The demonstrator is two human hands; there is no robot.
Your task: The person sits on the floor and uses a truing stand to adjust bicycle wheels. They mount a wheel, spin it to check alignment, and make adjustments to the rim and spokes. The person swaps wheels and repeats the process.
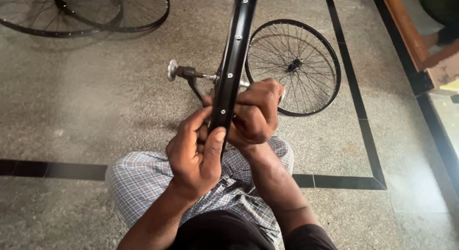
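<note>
— Where's the rim?

— The black rim [234,58] stands on edge over my lap, running from my hands up and away, out of view. My left hand [196,154] has thumb and fingers pressed onto its outer face; my right hand [256,113] is clenched at its far side.

— Risk?

— I judge it could tip sideways off the axle stand [187,75] if either grip loosens, toward the wheel [292,67] lying on the floor [95,111].

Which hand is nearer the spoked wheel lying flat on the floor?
Right. The right hand grips the upright rim on the side facing that wheel; the left hand is on the rim's far side.
</note>
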